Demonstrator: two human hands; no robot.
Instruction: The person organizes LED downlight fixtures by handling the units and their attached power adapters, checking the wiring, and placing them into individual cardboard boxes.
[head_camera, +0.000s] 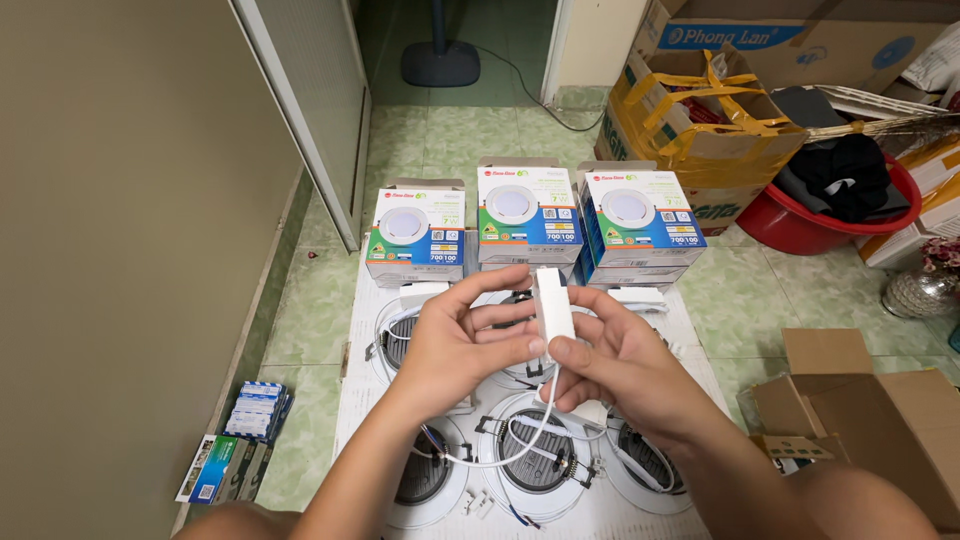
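Three square lamp boxes (528, 212), white on top with blue, green and orange panels, are stood in a row at the far edge of a white sheet (352, 395). Flat blue and green packs (240, 445) are stacked on the floor by the wall at the left. A small white rectangular driver box (552, 305) is held upright above the round lamps (538, 455), in the middle. It is pinched by the left hand (460, 335) and the right hand (612, 362), both closed around it. A white cable (535, 435) is seen hanging from it.
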